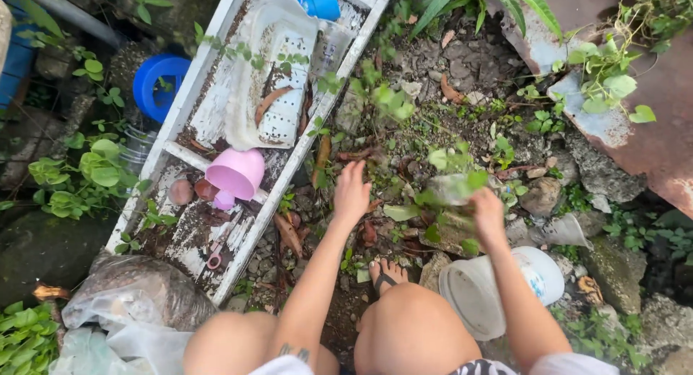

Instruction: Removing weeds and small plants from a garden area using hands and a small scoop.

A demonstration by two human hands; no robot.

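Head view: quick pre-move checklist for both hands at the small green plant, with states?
1. Left hand free: ok, fingers spread above leaf litter, holding nothing.
2. Right hand grip on the small green leafy plant: cannot tell, leaves and blur hide the fingers.
3. White plastic bucket within reach: ok, on its side below the right forearm, mouth facing the person.
4. Sandalled foot clear of the hands: ok, nearer the body.
5. Pink plastic cup out of the way: ok, on the white wooden frame, left of the hands.
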